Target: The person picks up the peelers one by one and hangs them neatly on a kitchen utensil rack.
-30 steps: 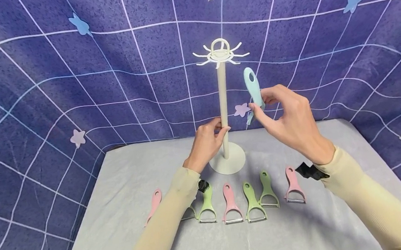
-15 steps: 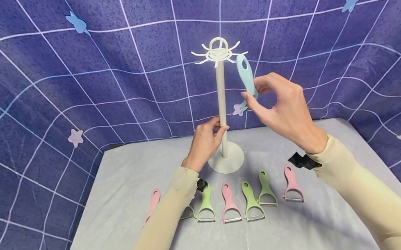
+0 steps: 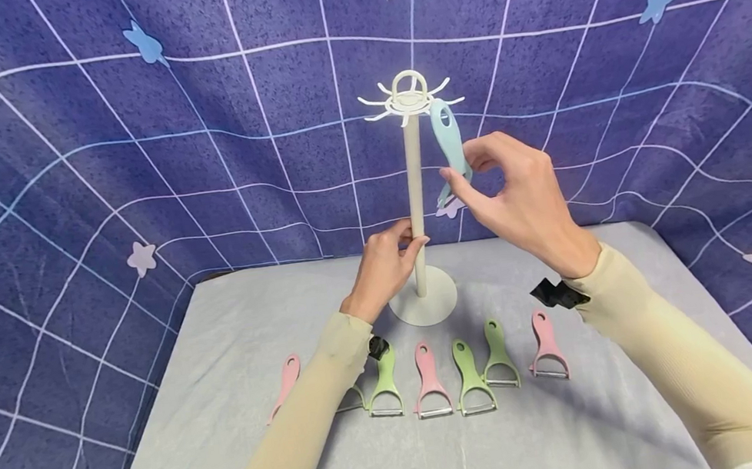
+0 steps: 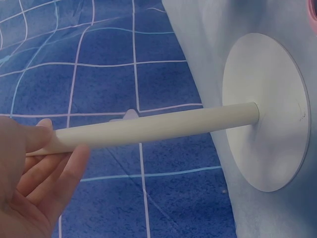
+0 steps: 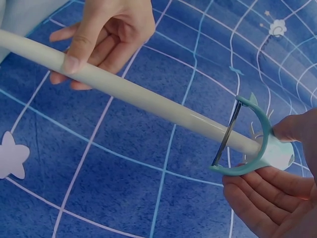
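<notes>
My right hand pinches a light blue peeler between thumb and fingers, its holed handle end up, right at the stand's hooks. In the right wrist view the peeler's curved head and metal blade show, overlapping the pole. Lower down, my left hand grips the cream pole of the stand with thumb and fingers. The left wrist view shows that same pole running to its round base.
On the grey-covered table several pink and green peelers lie in a row, among them a pink peeler and a green peeler. My left sleeve covers part of the row. A purple patterned cloth hangs behind.
My right hand has moved left and up with the light blue peeler, bringing its handle end from beside the stand to the hooks. The left hand stays on the pole.
</notes>
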`<state>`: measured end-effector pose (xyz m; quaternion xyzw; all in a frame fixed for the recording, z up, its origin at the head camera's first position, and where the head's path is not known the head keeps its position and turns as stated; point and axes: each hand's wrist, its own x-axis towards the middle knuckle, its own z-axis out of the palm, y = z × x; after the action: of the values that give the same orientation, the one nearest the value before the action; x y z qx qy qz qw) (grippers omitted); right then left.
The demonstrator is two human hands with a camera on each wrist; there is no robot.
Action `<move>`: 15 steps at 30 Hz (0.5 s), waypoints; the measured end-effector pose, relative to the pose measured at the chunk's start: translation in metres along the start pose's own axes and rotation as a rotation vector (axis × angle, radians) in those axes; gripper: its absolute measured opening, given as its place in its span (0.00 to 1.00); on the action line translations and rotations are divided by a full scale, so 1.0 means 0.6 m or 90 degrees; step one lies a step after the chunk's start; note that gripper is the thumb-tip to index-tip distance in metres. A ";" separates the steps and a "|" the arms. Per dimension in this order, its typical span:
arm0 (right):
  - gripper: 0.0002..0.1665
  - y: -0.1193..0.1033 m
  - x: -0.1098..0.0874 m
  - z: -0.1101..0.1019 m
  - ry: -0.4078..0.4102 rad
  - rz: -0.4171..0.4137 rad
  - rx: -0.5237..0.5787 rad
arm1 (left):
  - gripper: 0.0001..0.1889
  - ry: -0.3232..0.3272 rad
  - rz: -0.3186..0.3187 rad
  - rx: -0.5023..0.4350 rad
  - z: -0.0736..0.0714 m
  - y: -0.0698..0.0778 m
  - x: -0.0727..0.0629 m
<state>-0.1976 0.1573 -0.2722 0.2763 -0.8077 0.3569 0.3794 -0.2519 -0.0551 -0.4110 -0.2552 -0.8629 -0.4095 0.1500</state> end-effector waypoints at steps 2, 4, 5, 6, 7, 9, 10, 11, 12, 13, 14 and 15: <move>0.12 0.001 0.000 0.002 -0.003 0.000 0.000 | 0.12 -0.001 0.000 -0.004 0.000 0.000 0.000; 0.12 0.002 0.000 0.004 -0.006 0.001 0.001 | 0.12 0.000 0.001 -0.004 0.000 0.000 0.000; 0.13 0.002 0.000 0.004 -0.008 0.001 -0.001 | 0.12 0.000 0.001 -0.005 0.000 0.000 0.000; 0.13 0.002 0.000 0.005 -0.008 0.002 -0.001 | 0.11 0.000 0.002 -0.003 0.000 0.000 0.000; 0.13 0.003 -0.001 0.005 -0.008 0.003 -0.003 | 0.11 0.001 0.003 0.000 0.000 0.000 0.000; 0.13 0.004 -0.002 0.006 -0.009 0.004 0.000 | 0.11 0.001 0.004 0.006 0.000 0.000 0.001; 0.13 0.004 -0.003 0.006 -0.010 0.005 0.001 | 0.11 0.002 0.005 0.009 0.000 0.000 0.001; 0.13 0.004 -0.003 0.007 -0.011 0.006 0.002 | 0.11 0.002 0.006 0.011 0.000 0.000 0.001; 0.12 0.005 -0.004 0.008 -0.011 0.007 0.004 | 0.10 0.003 0.008 0.014 0.000 0.000 0.001; 0.12 0.005 -0.004 0.008 -0.012 0.008 0.005 | 0.10 0.002 0.009 0.015 0.000 0.000 0.001; 0.13 0.006 -0.005 0.009 -0.014 0.008 0.006 | 0.10 0.002 0.011 0.015 0.000 0.000 0.001; 0.13 0.006 -0.005 0.009 -0.014 0.008 0.006 | 0.10 0.002 0.012 0.016 -0.001 0.000 0.000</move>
<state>-0.2006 0.1559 -0.2785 0.2767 -0.8121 0.3597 0.3668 -0.2520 -0.0552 -0.4106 -0.2610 -0.8654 -0.3974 0.1583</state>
